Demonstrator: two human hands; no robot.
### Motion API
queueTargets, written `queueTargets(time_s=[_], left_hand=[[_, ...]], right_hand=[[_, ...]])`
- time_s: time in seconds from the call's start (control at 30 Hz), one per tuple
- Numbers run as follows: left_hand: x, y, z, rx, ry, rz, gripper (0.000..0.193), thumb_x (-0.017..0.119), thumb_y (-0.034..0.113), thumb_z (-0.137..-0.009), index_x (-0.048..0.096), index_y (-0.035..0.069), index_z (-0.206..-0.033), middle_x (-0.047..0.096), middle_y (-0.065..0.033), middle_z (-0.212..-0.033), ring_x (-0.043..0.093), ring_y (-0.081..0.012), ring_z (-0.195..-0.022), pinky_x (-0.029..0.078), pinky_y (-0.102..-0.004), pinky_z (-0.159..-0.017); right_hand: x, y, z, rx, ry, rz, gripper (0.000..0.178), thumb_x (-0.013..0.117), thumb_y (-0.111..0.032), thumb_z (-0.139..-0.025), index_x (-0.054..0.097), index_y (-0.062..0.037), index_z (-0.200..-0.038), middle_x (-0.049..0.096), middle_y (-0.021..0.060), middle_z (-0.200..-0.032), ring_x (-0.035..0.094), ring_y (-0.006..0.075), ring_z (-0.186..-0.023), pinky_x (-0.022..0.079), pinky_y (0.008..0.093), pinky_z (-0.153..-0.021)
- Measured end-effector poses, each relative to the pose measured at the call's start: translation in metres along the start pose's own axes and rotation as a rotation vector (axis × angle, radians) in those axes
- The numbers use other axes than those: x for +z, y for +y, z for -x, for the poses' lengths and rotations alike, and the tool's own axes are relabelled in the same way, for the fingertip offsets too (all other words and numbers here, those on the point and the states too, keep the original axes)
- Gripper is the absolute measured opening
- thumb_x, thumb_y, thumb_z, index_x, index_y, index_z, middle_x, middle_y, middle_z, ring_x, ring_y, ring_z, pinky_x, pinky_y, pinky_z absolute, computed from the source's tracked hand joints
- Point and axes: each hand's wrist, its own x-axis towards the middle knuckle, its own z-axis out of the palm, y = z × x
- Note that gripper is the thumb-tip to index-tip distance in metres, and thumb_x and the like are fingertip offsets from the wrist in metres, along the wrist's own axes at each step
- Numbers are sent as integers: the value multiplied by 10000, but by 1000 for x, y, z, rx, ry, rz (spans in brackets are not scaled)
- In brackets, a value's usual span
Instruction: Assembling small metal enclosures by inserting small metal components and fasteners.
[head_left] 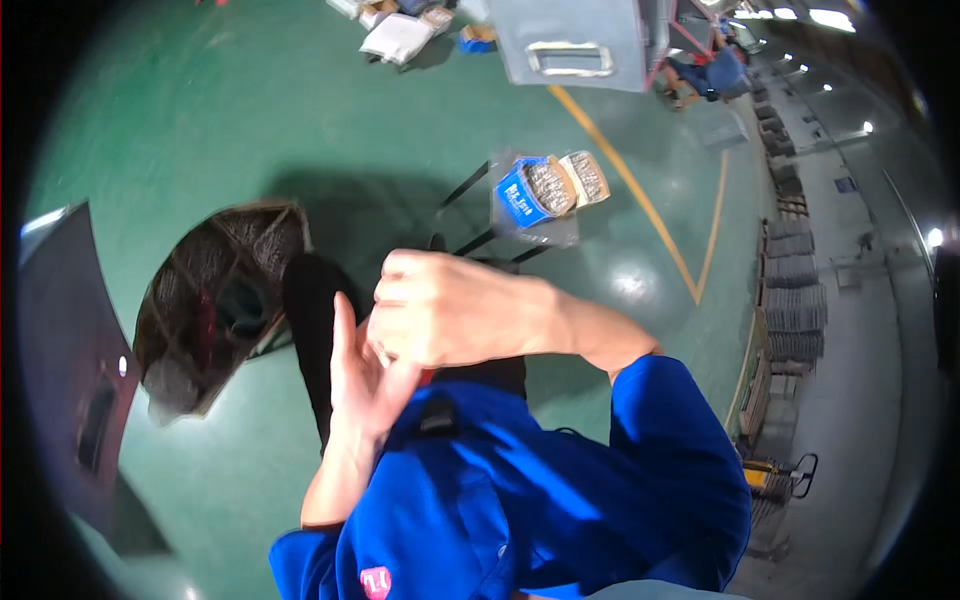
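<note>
My two hands meet in front of my body. My right hand [428,308] is closed in a fist, its knuckles upward, against the palm side of my left hand. A small pale or metallic spot shows between them, but what the right fingers hold is hidden. My left hand [355,385] is upright, with a finger stretched out and the thumb apart; its other fingers are behind the right hand. Beyond them, a blue open box [528,196] of small metal pieces sits on a small stand, beside a light cardboard box [586,180] of similar pieces.
A dark, dust-coloured container [215,300] stands at my left, near a grey panel [75,350]. Ahead is a grey metal cabinet [570,40]. Another person [715,75] is at the far right. Stacked grey sheets [793,300] and a yellow hand truck [765,478] line the right side.
</note>
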Motion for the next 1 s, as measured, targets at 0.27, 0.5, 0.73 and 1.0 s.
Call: queueTargets(time_s=[0.27,0.5,0.73,1.0], left_hand=[[15,-9,-6,-41,65,-69,729,297,532,-972,295,-60,-1397,340,-225,-1435,369,-286,-1321,306,-403,-1094],[2,-3,-8,-29,42,127,686,332,483,-982,323,-85,-1367,383,-238,-1398,356,-325,-1326,314,-428,-1094],[-7,10,-11,70,77,-72,666,359,460,-979,316,-67,-1383,335,-239,-1436,328,-345,-1341,266,-429,-1130],[-30,16,-10,91,142,-15,655,360,451,-981,328,-73,-1373,366,-239,-1417,345,-348,-1332,286,-426,-1122]], right_hand=[[5,-7,1,-259,-69,390,100,623,-161,-638,605,-98,-563,594,0,-584,563,155,-602,380,302,-627],[6,5,-5,-282,-75,248,129,634,-200,-588,584,-89,-547,574,32,-596,566,170,-625,391,321,-608],[-68,138,17,47,44,409,133,673,-113,-711,615,-85,-827,622,37,-789,608,224,-745,483,351,-692],[-198,308,95,519,262,655,181,615,-169,-768,672,-50,-892,659,167,-828,637,334,-801,498,397,-721]])
